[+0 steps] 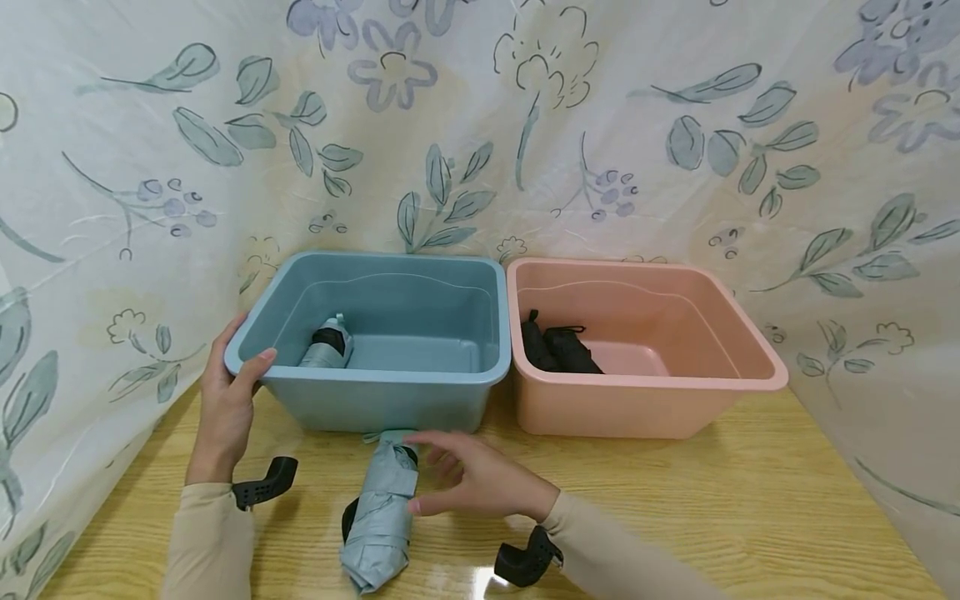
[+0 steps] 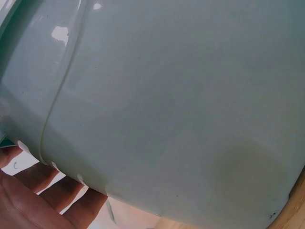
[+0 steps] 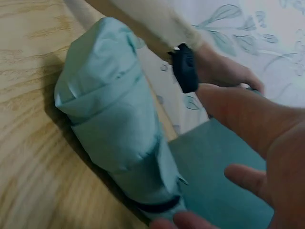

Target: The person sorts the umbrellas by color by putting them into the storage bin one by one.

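Observation:
A light blue folded umbrella (image 1: 381,508) lies on the table in front of the blue bin (image 1: 390,400), its strap end close to the bin wall. My right hand (image 1: 480,479) hovers beside it, thumb and fingers spread apart; the fingertips are at the strap end, and whether they touch it I cannot tell. The right wrist view shows the umbrella (image 3: 114,105) between thumb and fingers, not enclosed. With my left hand (image 1: 228,400) I grip the left front corner of the blue bin's rim, thumb over the edge. Another light blue folded umbrella (image 1: 327,343) is inside that bin.
To the right, touching or nearly touching the blue bin, stands a pink bin (image 1: 607,408) with two black folded umbrellas (image 1: 558,346) at its left end. A floral sheet (image 1: 525,125) hangs behind both bins. The table (image 1: 675,500) is wood-grained.

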`<state>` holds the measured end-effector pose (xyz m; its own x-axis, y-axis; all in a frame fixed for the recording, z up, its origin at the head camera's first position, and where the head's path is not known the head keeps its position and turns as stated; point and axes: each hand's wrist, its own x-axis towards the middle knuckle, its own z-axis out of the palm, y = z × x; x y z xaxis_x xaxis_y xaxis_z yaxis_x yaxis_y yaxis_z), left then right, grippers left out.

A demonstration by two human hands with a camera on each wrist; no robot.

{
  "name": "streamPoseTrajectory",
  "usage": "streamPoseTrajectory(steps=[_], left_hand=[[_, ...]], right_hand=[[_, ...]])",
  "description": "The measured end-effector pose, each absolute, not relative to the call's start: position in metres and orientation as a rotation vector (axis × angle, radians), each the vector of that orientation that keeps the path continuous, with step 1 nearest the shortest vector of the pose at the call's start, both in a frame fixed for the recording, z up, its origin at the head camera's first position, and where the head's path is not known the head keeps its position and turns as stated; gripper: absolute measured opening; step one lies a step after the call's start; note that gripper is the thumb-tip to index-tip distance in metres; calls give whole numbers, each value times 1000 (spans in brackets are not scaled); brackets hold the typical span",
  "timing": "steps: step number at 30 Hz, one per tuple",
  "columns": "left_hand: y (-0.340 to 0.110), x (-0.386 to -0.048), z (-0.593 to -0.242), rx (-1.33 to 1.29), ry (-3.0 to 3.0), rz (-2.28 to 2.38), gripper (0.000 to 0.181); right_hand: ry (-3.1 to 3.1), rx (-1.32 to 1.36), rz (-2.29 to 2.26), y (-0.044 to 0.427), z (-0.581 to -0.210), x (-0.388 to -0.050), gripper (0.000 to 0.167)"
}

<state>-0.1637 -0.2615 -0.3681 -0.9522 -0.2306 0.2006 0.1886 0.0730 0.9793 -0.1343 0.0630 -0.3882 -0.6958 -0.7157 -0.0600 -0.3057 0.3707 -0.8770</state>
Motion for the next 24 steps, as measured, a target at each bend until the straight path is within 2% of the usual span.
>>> streamPoseTrajectory(steps=[24], left_hand=[[-265,-162,-370,41,-2073,-1939,64]], right_hand=[[2512,-666,-875,-2,-415,-123,74]])
